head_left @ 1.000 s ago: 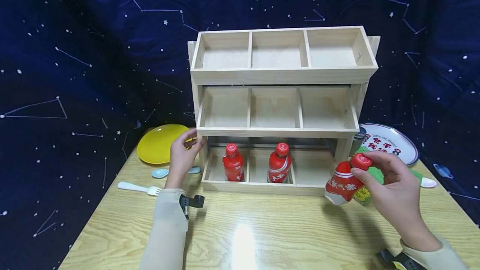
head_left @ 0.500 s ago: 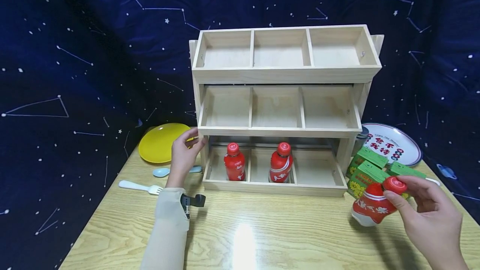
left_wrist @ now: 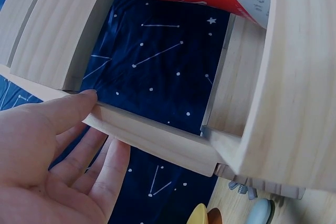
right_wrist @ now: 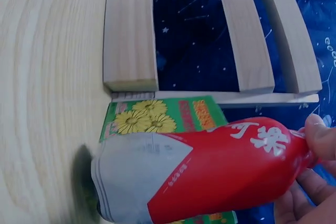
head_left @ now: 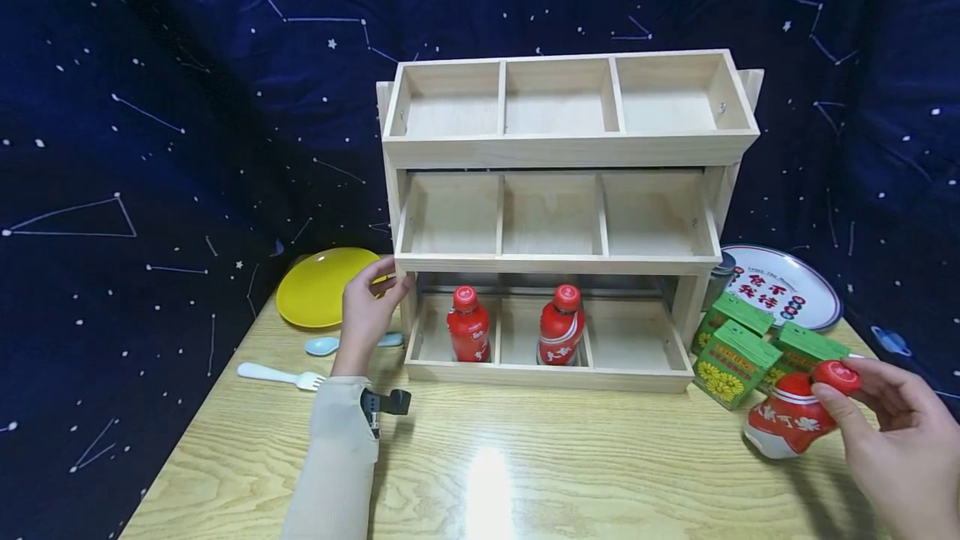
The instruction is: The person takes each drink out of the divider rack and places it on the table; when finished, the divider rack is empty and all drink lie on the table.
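My right hand (head_left: 903, 436) pinches a red and white plastic bottle (head_left: 792, 417) by its cap, tilted low over the table beside several green cartons (head_left: 729, 369). The right wrist view shows the bottle (right_wrist: 220, 174) lengthwise, its pale base toward the table. On the other side, my left hand (head_left: 369, 307) holds the left side post of a three-tier wooden rack (head_left: 570, 155), thumb on one face and fingers behind, as the left wrist view shows at the post (left_wrist: 152, 135). Two similar red bottles stand in the bottom tier: one bottle (head_left: 469, 327) at left, another (head_left: 561, 327) in the middle.
A yellow plate (head_left: 315, 294), a blue spoon (head_left: 321, 347) and a white fork (head_left: 273, 374) lie left of the rack. Behind the cartons, a white plate (head_left: 813, 294) with red lettering leans beside a dark-lidded jar (head_left: 718, 280). A starry dark blue cloth (head_left: 187, 148) hangs behind.
My right hand has carried the red bottle rightward and down, away from the rack's bottom right compartment, uncovering the green cartons. The left hand stays at the post.
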### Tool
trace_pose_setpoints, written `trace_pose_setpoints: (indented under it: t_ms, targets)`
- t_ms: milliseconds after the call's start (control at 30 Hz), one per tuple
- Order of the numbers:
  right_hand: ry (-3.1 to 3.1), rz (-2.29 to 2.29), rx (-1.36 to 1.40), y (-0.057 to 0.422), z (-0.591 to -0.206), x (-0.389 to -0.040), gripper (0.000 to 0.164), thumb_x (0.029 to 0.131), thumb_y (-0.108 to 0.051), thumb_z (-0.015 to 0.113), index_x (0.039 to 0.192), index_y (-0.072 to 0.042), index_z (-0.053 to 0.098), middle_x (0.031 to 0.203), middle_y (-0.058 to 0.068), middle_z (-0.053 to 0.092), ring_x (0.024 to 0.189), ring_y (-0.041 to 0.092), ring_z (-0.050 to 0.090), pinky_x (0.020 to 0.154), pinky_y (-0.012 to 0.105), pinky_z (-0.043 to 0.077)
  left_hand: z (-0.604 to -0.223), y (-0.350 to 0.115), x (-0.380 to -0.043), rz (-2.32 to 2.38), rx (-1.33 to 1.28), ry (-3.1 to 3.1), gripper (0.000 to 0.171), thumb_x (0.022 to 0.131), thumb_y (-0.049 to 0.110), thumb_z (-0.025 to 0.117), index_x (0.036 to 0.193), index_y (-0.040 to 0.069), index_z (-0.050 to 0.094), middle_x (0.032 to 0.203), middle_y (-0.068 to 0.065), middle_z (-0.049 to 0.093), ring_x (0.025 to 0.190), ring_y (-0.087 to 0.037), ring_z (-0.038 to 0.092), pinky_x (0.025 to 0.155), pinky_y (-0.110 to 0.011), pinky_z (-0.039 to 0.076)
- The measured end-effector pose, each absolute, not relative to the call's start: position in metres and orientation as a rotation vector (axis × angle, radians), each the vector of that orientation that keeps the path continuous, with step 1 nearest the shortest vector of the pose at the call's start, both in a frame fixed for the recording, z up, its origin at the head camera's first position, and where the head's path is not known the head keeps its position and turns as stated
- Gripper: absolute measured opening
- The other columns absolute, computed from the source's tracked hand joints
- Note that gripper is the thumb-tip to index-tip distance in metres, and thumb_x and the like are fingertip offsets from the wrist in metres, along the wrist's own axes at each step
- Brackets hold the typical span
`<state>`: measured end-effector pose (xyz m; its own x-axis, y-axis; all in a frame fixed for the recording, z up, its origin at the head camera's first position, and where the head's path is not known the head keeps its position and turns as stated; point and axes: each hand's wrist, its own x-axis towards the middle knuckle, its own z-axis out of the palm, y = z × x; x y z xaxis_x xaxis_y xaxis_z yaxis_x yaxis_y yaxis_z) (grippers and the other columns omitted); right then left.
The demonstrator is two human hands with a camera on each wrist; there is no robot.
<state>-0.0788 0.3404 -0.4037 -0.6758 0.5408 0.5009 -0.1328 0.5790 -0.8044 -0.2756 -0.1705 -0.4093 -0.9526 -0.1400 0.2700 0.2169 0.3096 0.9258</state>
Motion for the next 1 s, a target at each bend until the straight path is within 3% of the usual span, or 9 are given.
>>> trace_pose_setpoints:
  t_ms: [300, 500, 733, 900, 1000]
  targets:
    - [-2.06, 1.07, -0.37, 0.35, -0.411, -0.083, 0.046, 0.082, 0.008, 0.074, 0.126, -0.003, 0.063, 0.101, -0.022, 0.06, 0.089, -0.006, 0.057, 0.078, 0.001, 0.042, -0.408, -0.171, -0.275, -1.685, -0.079, -2.279, 0.044, 0.09, 0.02, 0.074, 0.133, 0.013, 0.062, 0.129, -0.008, 0.061, 0.112, -0.028, 0.062, 0.099, -0.042, 0.05]
    - [-2.132, 1.071, -0.46, 0.345, -0.408, -0.081, 0.052, 0.086, 0.004, 0.072, 0.133, -0.013, 0.058, 0.114, -0.017, 0.056, 0.101, -0.007, 0.053, 0.086, 0.002, 0.041, -0.409, -0.171, -0.275, -1.676, -0.075, -2.285, 0.042, 0.091, 0.021, 0.074, 0.131, 0.014, 0.063, 0.128, -0.007, 0.061, 0.112, -0.027, 0.062, 0.097, -0.041, 0.051]
    - [-2.014, 1.025, -0.31, 0.34, -0.394, -0.075, 0.053, 0.081, 0.005, 0.074, 0.131, -0.006, 0.063, 0.123, -0.02, 0.048, 0.12, 0.002, 0.044, 0.092, 0.004, 0.036, -0.41, -0.17, -0.276, -1.674, -0.083, -2.287, 0.043, 0.091, 0.02, 0.074, 0.132, 0.014, 0.063, 0.129, -0.007, 0.062, 0.112, -0.027, 0.063, 0.097, -0.041, 0.051]
    - [-2.072, 0.928, -0.249, 0.319, -0.372, -0.07, 0.051, 0.078, 0.005, 0.076, 0.127, -0.001, 0.065, 0.127, -0.023, 0.049, 0.123, -0.001, 0.039, 0.098, 0.008, 0.03, -0.41, -0.171, -0.276, -1.679, -0.08, -2.284, 0.043, 0.09, 0.021, 0.074, 0.131, 0.013, 0.063, 0.129, -0.007, 0.061, 0.111, -0.027, 0.063, 0.096, -0.041, 0.052]
    - [-2.16, 0.897, -0.201, 0.301, -0.362, -0.071, 0.052, 0.075, 0.008, 0.079, 0.125, 0.001, 0.065, 0.13, -0.02, 0.051, 0.122, -0.002, 0.037, 0.094, 0.004, 0.033, -0.41, -0.171, -0.276, -1.689, -0.084, -2.278, 0.043, 0.09, 0.02, 0.074, 0.132, 0.012, 0.062, 0.129, -0.008, 0.061, 0.112, -0.028, 0.063, 0.096, -0.04, 0.053]
